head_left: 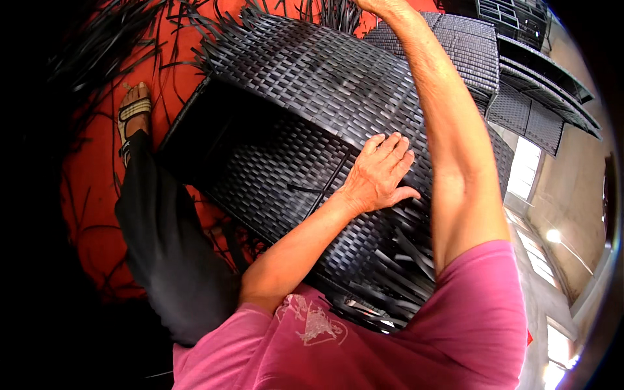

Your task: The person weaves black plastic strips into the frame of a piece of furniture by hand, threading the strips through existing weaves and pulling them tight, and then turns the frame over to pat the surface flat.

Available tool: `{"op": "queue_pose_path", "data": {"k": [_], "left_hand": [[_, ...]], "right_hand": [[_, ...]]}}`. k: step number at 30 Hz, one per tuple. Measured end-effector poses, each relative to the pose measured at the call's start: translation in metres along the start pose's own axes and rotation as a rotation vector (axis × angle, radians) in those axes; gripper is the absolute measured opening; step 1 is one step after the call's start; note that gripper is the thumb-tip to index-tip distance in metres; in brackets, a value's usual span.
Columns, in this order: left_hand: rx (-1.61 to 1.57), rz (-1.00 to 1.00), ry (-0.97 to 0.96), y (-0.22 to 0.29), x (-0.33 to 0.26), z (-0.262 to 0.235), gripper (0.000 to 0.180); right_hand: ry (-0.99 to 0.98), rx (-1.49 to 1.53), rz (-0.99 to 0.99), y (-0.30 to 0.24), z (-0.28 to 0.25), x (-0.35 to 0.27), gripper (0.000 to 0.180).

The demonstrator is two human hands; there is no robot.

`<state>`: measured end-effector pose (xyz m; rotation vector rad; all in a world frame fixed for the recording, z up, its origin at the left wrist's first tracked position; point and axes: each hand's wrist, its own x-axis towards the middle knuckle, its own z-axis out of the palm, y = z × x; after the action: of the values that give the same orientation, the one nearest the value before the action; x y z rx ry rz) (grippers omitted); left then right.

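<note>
Pink-sleeved arms frame a large black woven wicker furniture shell tipped on the red floor; judged mostly woven, loose strip ends unfinished along its near edge. Left hand lies flat on the weave, fingers together; right hand reaches past the top edge, fingers unseen.

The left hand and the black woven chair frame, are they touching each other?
Touching. The head view shows the left hand lying flat, palm and fingers pressed on the black woven chair frame.
</note>
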<state>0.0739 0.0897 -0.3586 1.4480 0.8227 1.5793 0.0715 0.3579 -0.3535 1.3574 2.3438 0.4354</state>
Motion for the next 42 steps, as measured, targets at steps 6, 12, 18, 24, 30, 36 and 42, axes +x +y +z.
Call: {"op": "queue_pose_path", "data": {"k": [6, 12, 18, 24, 30, 36, 42], "left_hand": [[-0.111, -0.029, 0.019, 0.001, 0.002, 0.007, 0.034], [-0.102, -0.064, 0.019, -0.002, 0.007, 0.002, 0.049], [-0.232, -0.072, 0.023, -0.005, 0.012, 0.001, 0.041], [-0.276, -0.126, -0.036, -0.009, 0.005, 0.003, 0.044], [-0.442, -0.264, 0.031, -0.004, -0.007, 0.008, 0.048], [-0.348, -0.213, -0.061, -0.009, 0.003, 0.003, 0.040], [-0.157, -0.058, -0.065, -0.007, 0.005, 0.002, 0.048]], "right_hand": [[-0.389, -0.168, 0.031, -0.016, 0.126, -0.078, 0.063], [0.214, 0.157, 0.032, -0.010, 0.041, 0.005, 0.058], [-0.210, -0.224, -0.150, -0.026, 0.135, -0.068, 0.059], [-0.034, 0.123, 0.300, -0.020, 0.089, 0.018, 0.059], [-0.395, -0.095, 0.033, -0.046, 0.164, -0.044, 0.064], [-0.522, 0.596, 0.280, -0.031, 0.140, -0.031, 0.080], [-0.536, 0.282, -0.027, -0.032, 0.102, -0.078, 0.085]]}}
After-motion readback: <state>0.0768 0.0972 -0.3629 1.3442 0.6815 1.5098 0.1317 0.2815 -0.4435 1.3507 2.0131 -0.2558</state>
